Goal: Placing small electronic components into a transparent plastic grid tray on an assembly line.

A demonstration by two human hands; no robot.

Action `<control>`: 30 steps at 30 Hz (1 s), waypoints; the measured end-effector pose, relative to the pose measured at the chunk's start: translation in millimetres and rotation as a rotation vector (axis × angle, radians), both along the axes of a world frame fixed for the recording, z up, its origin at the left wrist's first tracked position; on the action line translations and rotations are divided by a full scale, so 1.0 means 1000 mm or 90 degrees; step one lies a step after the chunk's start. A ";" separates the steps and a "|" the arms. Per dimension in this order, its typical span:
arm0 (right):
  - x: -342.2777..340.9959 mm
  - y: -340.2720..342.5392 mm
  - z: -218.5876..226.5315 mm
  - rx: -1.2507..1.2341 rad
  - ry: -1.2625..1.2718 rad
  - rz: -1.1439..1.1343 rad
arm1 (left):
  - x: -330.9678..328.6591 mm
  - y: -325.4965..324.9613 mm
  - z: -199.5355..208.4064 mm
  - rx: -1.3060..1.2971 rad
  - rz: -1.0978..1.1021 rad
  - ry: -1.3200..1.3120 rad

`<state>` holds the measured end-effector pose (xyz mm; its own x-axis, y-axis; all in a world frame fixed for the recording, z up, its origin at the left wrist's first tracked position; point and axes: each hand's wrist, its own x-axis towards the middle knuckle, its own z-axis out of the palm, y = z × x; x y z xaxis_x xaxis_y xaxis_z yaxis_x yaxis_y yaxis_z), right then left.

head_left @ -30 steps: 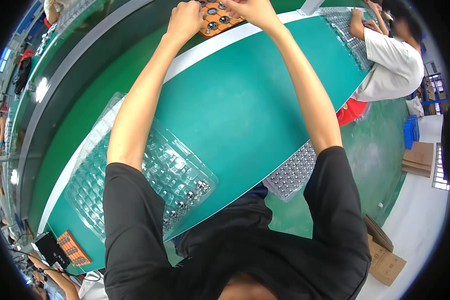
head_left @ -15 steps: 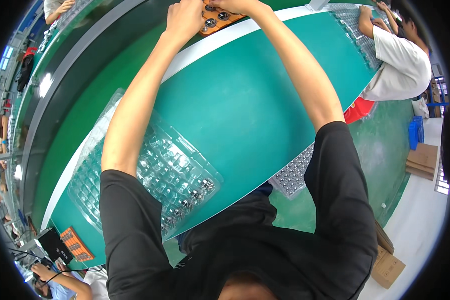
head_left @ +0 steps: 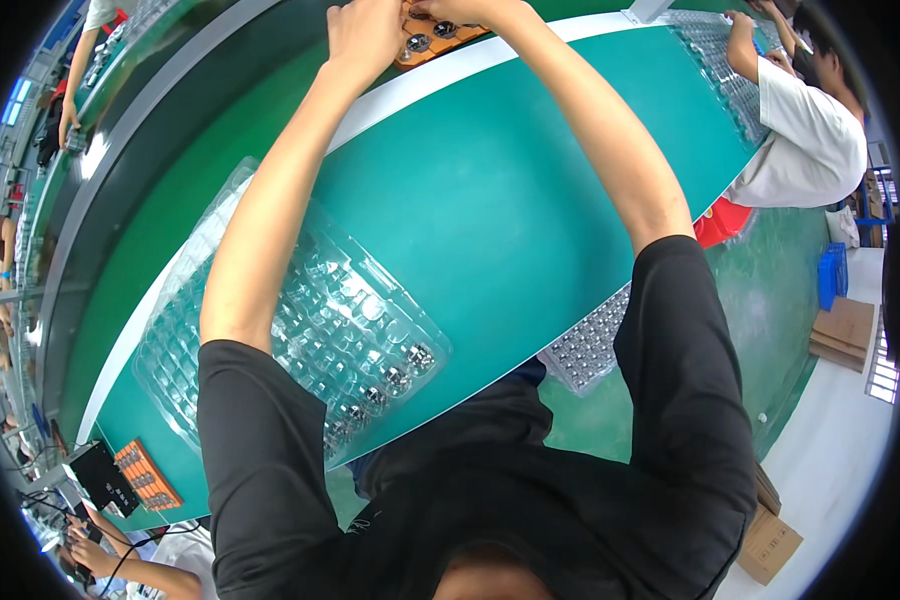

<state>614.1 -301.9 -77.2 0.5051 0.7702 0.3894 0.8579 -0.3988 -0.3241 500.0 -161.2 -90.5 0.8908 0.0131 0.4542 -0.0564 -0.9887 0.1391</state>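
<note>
Reaching far over the green table (head_left: 490, 220), we have both hands at the orange tray (head_left: 433, 50), which lies beyond the white edging (head_left: 440, 82) and runs out of view at the top. Our left hand (head_left: 370, 30) is bent at its left side; our right hand (head_left: 460, 8) curls over its far part. Both are cut off, so we cannot tell how open they are or whether they grip anything. Dark round parts (head_left: 417, 43) sit in the orange tray's visible pockets; the rest is hidden. Shiny parts (head_left: 397, 378) remain along the near side of the clear tray (head_left: 395, 300), which our left arm partly blocks. Nearby are a second orange tray (head_left: 153, 468), a black box (head_left: 105, 478) and, rightward, a co-worker (head_left: 815, 140).
</note>
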 end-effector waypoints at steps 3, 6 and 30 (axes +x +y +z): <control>-0.002 -0.002 -0.003 -0.001 -0.035 -0.016 | -0.016 0.003 0.006 -0.034 -0.073 -0.123; -0.017 0.007 0.003 -0.007 -0.029 -0.046 | -0.015 0.028 -0.007 -0.164 -0.215 -0.198; -0.356 0.010 0.039 0.087 0.215 0.472 | -0.486 0.095 0.108 -0.368 0.070 0.340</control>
<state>258.2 -291.5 -38.1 -0.0098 0.9065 0.4222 0.7308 0.2947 -0.6157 13.5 -65.8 17.1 0.9662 0.2171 -0.1391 0.2562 -0.7480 0.6122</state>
